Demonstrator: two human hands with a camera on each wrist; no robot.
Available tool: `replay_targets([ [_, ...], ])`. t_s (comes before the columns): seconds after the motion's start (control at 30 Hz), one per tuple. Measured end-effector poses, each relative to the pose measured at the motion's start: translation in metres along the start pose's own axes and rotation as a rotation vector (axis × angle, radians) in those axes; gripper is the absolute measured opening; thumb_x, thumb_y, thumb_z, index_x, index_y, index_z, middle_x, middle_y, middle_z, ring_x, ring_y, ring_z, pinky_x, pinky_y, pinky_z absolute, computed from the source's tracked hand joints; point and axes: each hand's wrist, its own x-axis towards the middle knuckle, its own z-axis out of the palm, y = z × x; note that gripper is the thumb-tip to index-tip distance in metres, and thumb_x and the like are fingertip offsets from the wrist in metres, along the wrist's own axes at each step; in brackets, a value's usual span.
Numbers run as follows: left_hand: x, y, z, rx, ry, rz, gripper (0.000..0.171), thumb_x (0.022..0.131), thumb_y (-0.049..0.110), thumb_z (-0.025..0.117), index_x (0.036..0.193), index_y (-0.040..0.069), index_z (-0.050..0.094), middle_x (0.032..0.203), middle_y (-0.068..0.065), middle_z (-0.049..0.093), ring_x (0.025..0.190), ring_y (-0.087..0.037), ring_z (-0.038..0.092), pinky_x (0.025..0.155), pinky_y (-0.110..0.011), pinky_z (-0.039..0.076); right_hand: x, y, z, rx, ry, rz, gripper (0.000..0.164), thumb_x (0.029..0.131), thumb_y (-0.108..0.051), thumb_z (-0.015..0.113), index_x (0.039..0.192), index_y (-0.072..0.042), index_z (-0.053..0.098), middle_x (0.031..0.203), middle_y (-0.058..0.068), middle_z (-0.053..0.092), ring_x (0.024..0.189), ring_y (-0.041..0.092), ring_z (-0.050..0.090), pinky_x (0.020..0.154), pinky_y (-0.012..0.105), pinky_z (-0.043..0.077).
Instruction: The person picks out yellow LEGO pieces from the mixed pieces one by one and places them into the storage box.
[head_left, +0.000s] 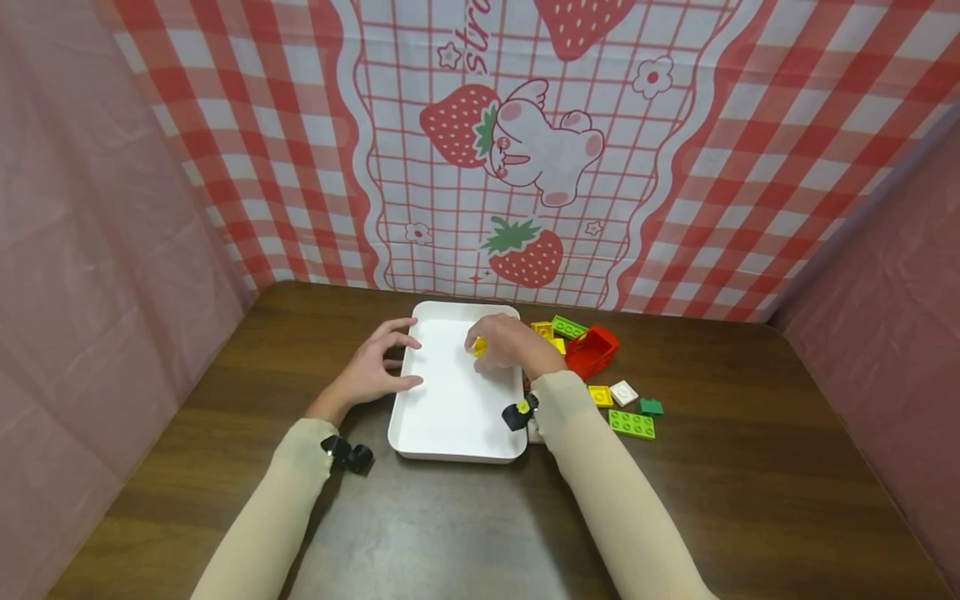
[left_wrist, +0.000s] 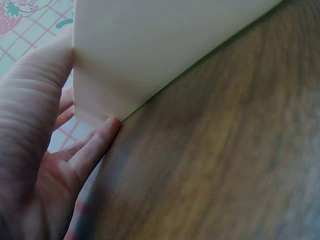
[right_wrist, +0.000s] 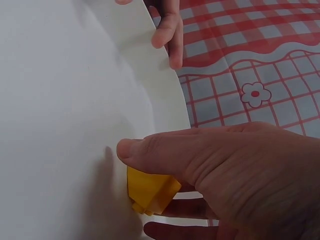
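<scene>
A shallow white tray [head_left: 455, 417] lies on the wooden table. My left hand [head_left: 375, 367] rests at its left rim, thumb and fingers spread, some tips reaching over the edge. In the left wrist view other fingers [left_wrist: 92, 150] touch the tray's outer wall [left_wrist: 135, 50] near a corner. Over the tray's upper right part, my right hand [head_left: 506, 343] pinches a small yellow toy brick [right_wrist: 150, 189] between thumb and fingers. The brick is low, near the tray floor; whether it touches cannot be told. My fingers partly hide it.
Right of the tray lie a red hollow block [head_left: 592, 353], yellow bricks [head_left: 600, 396], a white brick [head_left: 623, 392], a dark green brick [head_left: 651, 407] and light green bricks [head_left: 632, 424]. My right forearm hides part of this pile. A checked strawberry cloth [head_left: 480, 192] hangs behind the table.
</scene>
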Motion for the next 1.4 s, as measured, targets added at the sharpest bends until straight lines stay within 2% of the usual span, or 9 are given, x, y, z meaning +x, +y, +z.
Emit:
replay_targets([
  [0.37, 0.0, 0.0, 0.0, 0.008, -0.001, 0.004, 0.047, 0.076, 0.001, 0.083, 0.115, -0.012, 0.061, 0.156, -0.023, 0.035, 0.134, -0.042, 0.044, 0.096, -0.061, 0.055, 0.0, -0.002, -0.004, -0.012, 0.0, -0.005, 0.041, 0.086, -0.027, 0.079, 0.125, -0.021, 0.071, 0.138, 0.001, 0.063, 0.115, 0.023, 0.052, 0.111, 0.044, 0.047],
  [0.7, -0.001, -0.001, -0.001, 0.004, 0.001, 0.008, 0.047, 0.075, 0.001, 0.083, 0.115, -0.012, 0.061, 0.156, -0.023, 0.035, 0.134, -0.042, 0.044, 0.095, -0.061, 0.055, -0.002, -0.003, -0.012, -0.028, 0.006, -0.022, 0.041, 0.087, -0.027, 0.078, 0.127, -0.019, 0.069, 0.142, 0.003, 0.061, 0.122, 0.025, 0.051, 0.114, 0.045, 0.044],
  [0.9, 0.0, -0.001, -0.001, -0.003, 0.002, 0.007, 0.047, 0.075, 0.001, 0.084, 0.114, -0.013, 0.061, 0.156, -0.022, 0.036, 0.134, -0.042, 0.045, 0.095, -0.061, 0.055, -0.008, -0.004, -0.018, 0.013, 0.014, 0.021, 0.042, 0.087, -0.026, 0.078, 0.128, -0.022, 0.069, 0.141, 0.002, 0.06, 0.123, 0.026, 0.048, 0.109, 0.047, 0.049],
  [1.17, 0.001, -0.002, 0.0, 0.001, 0.0, 0.006, 0.047, 0.076, 0.001, 0.084, 0.115, -0.012, 0.061, 0.156, -0.021, 0.036, 0.134, -0.041, 0.045, 0.096, -0.062, 0.055, -0.011, -0.003, -0.025, -0.017, 0.027, -0.005, 0.044, 0.086, -0.026, 0.078, 0.129, -0.023, 0.068, 0.141, 0.002, 0.06, 0.12, 0.025, 0.052, 0.103, 0.045, 0.053],
  [1.4, 0.0, -0.003, -0.001, -0.001, -0.002, 0.015, 0.047, 0.076, 0.001, 0.083, 0.115, -0.012, 0.061, 0.156, -0.022, 0.035, 0.134, -0.041, 0.045, 0.095, -0.061, 0.055, -0.013, -0.005, -0.03, -0.027, 0.019, 0.006, 0.047, 0.086, -0.027, 0.078, 0.131, -0.024, 0.066, 0.142, 0.003, 0.059, 0.117, 0.025, 0.054, 0.1, 0.046, 0.055],
])
